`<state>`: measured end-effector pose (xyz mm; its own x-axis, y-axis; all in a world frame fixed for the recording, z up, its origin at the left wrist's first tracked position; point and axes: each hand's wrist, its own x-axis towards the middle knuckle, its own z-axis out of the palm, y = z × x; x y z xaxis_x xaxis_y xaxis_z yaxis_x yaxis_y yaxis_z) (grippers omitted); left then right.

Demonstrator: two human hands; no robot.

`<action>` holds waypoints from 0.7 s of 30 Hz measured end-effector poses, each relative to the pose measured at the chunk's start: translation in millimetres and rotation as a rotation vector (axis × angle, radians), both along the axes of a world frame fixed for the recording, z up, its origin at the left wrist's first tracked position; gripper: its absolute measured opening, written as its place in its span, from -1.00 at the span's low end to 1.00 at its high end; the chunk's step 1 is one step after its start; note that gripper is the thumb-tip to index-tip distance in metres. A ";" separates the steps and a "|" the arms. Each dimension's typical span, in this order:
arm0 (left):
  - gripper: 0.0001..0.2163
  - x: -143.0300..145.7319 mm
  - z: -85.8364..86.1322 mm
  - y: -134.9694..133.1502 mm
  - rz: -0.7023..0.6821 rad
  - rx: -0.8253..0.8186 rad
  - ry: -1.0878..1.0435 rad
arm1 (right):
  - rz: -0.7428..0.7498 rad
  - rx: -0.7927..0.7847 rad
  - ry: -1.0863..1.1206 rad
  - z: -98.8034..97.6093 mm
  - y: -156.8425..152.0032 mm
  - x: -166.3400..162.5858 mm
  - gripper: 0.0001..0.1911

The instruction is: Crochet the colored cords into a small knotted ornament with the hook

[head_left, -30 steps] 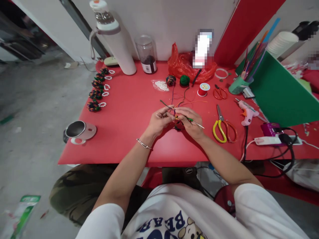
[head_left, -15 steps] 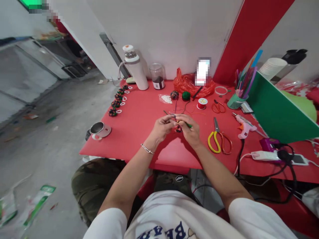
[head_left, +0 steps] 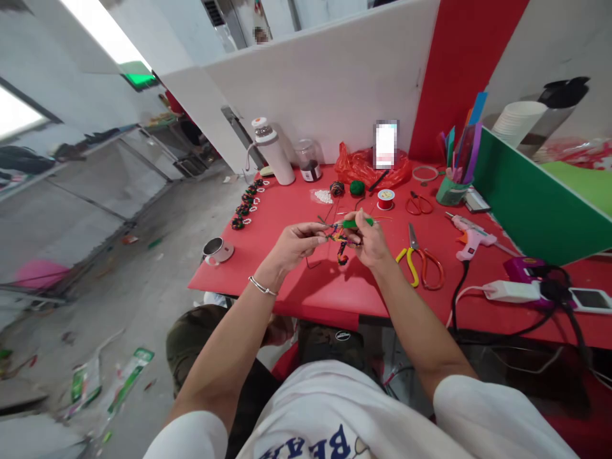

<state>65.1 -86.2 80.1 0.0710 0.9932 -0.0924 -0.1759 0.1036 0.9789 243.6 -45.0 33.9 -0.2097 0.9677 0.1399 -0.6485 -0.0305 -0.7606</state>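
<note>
Small multicoloured yarn piece: looks very light, soft and floppy, probably easy to crush or to pull undone, with loose strands leading out of it. Hangs in the air between the two hands, above the red surface, a little to the left of the yellow-handled scissors. Best taken near its top, close to the working loops, with the fingertips only; seems to ask for almost no force.

Green-handled hook: appears thin, stiff and light, maybe slippery on the bare metal part, so better gripped on the green handle. Lies nearly level just above the yarn piece, left of the scissors and slightly farther from the body.

Left hand: pinches the left side of the yarn piece between thumb and forefinger, other fingers loosely curled. Held well left of the scissors, with a thin bracelet on the wrist and the forearm lifted off the surface.

Right hand: closed on the handle of the hook, fingertips pressed together, back of the hand turned up. Held just beside the scissors on their left, not touching them.

Two small yarn balls: resting on the surface beyond the scissors, toward the wall, joined to the yarn piece by thin strands.
</note>
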 end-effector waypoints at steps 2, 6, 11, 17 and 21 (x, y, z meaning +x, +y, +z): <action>-0.68 0.8 3.1 -3.6 0.000 -0.002 -0.009 | -0.008 0.018 -0.031 2.0 -0.3 0.8 -0.43; -0.70 -2.2 7.9 -9.9 -0.010 0.011 -0.008 | -0.018 0.026 -0.056 4.5 -0.9 1.5 -0.42; -0.70 -9.7 8.2 -12.7 -0.024 0.013 -0.006 | -0.002 0.051 -0.075 5.3 -2.5 -0.4 -0.44; -0.69 -14.1 1.4 -11.9 -0.024 0.001 -0.023 | 0.019 0.045 -0.065 3.0 -4.6 -1.9 -0.46; -0.69 -15.3 0.4 -10.7 -0.030 -0.011 -0.023 | 0.026 0.051 -0.079 1.2 -4.0 -1.7 -0.47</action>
<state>49.8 -96.9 80.5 0.1028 0.9895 -0.1017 -0.1945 0.1203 0.9735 241.9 -49.1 35.1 -0.2468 0.9538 0.1710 -0.5860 -0.0063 -0.8103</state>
